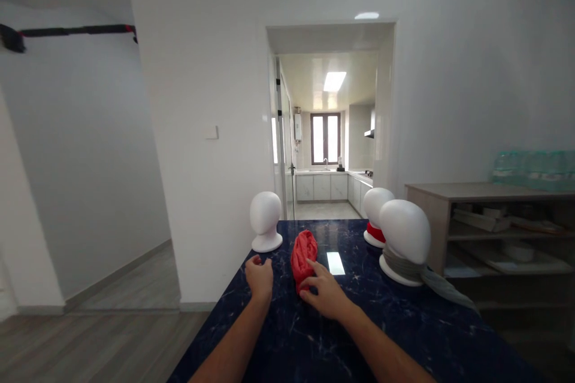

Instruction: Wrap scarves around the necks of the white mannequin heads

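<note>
Red cloth [303, 260] bunched mid-tabletop [404, 323]. My right hand [324, 294] rests on its near right edge, fingers [312, 266] spread, not gripping. Left hand [259, 277] just left of it, curled into a loose fist, holding nothing, on the tabletop.

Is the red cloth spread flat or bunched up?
Bunched up: the red cloth sits in a crumpled heap on the table, right hand touching it.

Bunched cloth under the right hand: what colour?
Red cloth, touched by the right hand; head view.
</note>
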`<state>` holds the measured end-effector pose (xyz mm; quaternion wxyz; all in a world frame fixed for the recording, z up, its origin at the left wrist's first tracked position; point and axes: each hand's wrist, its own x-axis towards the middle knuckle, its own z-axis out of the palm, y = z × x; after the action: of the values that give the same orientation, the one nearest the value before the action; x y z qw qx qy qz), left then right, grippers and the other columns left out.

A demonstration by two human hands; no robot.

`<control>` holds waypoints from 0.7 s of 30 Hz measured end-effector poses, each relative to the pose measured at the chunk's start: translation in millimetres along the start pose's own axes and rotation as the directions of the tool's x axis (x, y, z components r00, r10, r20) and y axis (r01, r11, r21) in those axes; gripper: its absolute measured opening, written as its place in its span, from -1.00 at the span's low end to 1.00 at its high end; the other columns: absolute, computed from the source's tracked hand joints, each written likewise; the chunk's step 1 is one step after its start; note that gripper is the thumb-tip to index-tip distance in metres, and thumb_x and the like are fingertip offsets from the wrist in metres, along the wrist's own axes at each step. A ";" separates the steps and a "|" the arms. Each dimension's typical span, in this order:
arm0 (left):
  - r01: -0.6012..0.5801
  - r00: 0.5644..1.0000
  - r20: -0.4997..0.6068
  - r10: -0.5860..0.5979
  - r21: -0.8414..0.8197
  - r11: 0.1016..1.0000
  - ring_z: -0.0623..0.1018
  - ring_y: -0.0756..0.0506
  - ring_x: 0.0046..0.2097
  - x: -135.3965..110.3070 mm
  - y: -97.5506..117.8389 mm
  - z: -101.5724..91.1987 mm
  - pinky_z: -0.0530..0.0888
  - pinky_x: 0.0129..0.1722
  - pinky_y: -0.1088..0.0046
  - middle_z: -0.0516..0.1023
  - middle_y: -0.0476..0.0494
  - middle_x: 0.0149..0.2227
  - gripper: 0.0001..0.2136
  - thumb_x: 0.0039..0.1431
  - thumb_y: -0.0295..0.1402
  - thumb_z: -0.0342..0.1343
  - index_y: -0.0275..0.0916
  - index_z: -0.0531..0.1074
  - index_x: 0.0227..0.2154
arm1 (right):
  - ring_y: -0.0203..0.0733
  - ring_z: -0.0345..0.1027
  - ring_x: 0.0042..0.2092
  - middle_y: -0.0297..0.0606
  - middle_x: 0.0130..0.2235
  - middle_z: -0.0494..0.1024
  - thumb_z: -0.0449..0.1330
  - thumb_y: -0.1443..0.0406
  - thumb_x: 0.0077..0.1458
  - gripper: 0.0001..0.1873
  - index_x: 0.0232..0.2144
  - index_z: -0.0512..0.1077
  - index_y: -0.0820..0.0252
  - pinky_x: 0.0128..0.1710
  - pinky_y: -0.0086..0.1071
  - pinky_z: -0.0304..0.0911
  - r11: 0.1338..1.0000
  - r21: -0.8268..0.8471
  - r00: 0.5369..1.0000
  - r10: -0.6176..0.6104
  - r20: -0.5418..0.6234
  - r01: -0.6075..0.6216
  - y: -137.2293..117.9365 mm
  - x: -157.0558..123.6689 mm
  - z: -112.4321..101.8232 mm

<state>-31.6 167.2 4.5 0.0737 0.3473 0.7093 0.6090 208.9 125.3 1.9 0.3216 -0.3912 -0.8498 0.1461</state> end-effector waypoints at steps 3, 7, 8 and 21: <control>-0.085 0.995 0.066 0.079 0.104 0.991 0.44 -0.39 0.34 40.5 -11.0 -0.8 0.37 0.34 0.12 0.47 -0.52 0.27 -0.35 0.05 -0.23 0.35 -0.36 0.36 0.19 | 0.25 -0.08 0.52 -0.15 0.51 0.14 0.29 0.06 0.25 -0.56 0.13 0.60 -0.02 0.45 0.17 -0.07 0.997 -0.046 0.998 0.058 0.019 -0.057 0.0 1.3 17.1; -0.138 0.980 0.173 0.102 0.208 0.968 0.27 -0.47 0.45 82.7 -19.7 6.1 0.25 0.42 0.07 0.31 -0.67 0.38 -0.13 -0.06 -0.21 0.41 -0.47 0.23 0.29 | 0.33 -0.06 0.51 -0.13 0.52 0.13 0.25 0.07 0.28 -0.48 0.25 0.50 -0.03 0.43 0.28 -0.06 0.992 -0.084 0.993 0.102 0.065 -0.096 8.8 -3.4 22.3; -0.135 0.976 0.199 0.090 0.227 0.965 0.29 -0.50 0.44 91.9 -21.7 10.0 0.28 0.40 0.06 0.32 -0.70 0.37 -0.10 -0.07 -0.19 0.42 -0.50 0.22 0.30 | 0.34 -0.05 0.50 -0.14 0.52 0.13 0.26 0.07 0.28 -0.46 0.27 0.47 -0.05 0.43 0.30 -0.07 0.991 -0.086 0.992 0.108 0.069 -0.102 10.3 -4.1 22.7; -0.101 0.969 0.245 0.015 0.343 0.934 0.49 -0.59 0.27 155.7 -28.0 75.4 0.44 0.23 -0.15 0.48 -0.63 0.24 -0.02 -0.09 0.08 0.40 -0.36 0.16 0.29 | -0.01 0.36 0.01 -0.19 -0.09 0.54 0.19 0.23 0.32 -0.84 -0.30 0.53 0.11 0.13 -0.05 0.23 0.970 -0.136 0.928 0.142 -0.346 -0.199 -4.2 8.0 14.8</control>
<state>-119.6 318.6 9.8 0.0768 0.4463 0.7824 0.4276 192.8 128.7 -3.6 0.4124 -0.5086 -0.7551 0.0326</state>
